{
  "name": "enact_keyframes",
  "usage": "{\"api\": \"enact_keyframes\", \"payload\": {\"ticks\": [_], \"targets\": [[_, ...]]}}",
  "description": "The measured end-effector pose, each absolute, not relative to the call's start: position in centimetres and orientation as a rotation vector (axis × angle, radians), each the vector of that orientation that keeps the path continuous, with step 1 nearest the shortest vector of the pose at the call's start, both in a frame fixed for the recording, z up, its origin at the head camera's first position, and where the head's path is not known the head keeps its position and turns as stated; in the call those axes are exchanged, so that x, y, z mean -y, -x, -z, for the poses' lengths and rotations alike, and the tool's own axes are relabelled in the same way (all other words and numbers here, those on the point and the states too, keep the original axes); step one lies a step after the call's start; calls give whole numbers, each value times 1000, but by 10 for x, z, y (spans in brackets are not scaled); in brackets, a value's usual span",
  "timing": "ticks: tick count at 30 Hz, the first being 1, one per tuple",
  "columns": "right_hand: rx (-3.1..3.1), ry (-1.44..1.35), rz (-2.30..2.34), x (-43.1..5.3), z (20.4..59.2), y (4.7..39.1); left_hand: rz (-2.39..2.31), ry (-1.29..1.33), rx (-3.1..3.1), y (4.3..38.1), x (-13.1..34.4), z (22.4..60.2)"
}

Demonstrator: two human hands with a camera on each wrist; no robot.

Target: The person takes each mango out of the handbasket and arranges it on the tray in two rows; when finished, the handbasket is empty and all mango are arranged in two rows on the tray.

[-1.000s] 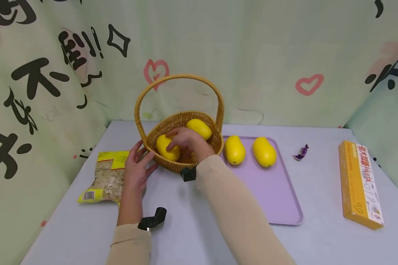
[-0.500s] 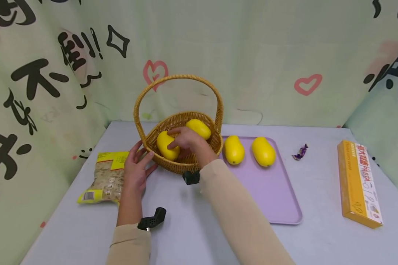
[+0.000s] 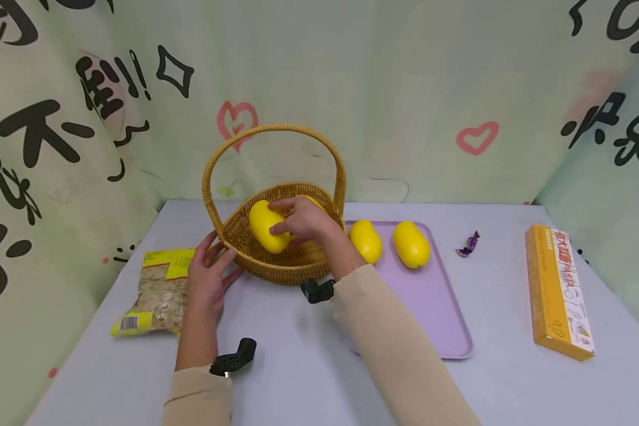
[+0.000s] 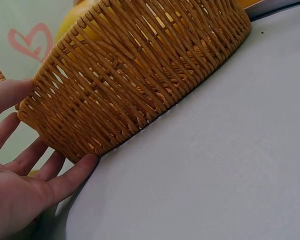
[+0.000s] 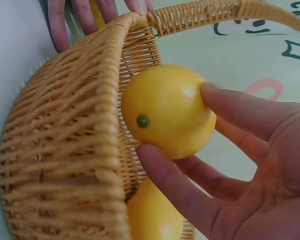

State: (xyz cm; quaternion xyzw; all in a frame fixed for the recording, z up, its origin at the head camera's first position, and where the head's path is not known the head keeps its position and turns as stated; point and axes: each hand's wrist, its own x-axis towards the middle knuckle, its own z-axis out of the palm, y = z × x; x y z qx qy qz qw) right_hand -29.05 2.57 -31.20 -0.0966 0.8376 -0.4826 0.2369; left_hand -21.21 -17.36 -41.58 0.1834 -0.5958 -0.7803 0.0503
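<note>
The wicker basket [image 3: 277, 275] with its tall arched handle stands at the back of the table. My right hand [image 3: 309, 222] reaches over its front rim and pinches a yellow mango [image 3: 266, 228] between thumb and fingers. In the right wrist view the mango [image 5: 165, 110] shows a green stem dot and sits level with the rim. Another mango [image 5: 157, 212] lies lower inside the basket, mostly hidden by my right hand in the head view. My left hand [image 3: 207, 275] rests against the basket's left end, its spread, fairly straight fingers [image 4: 72, 177] touching the wicker.
Right of the basket, a purple tray [image 3: 426, 313] bears two more yellow mangoes [image 3: 411, 244]. A purple-wrapped candy [image 3: 468, 244] and an orange pasta box [image 3: 559, 290] lie farther right. Beside my left hand is a yellow-and-clear bag [image 3: 157, 290]. A printed curtain [image 3: 378, 118] hangs behind the table.
The right hand has lifted its mango slightly from the basket's bottom and now covers more of the other mango inside. The head view has shifted a little to the right. The left hand stays at the basket.
</note>
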Motion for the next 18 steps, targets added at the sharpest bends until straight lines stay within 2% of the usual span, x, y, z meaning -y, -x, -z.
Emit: {"api": "enact_keyframes", "payload": {"ticks": [18], "targets": [[-2355,259,1408,-62,276,266,2362,-561,1824,212,174,415]]}}
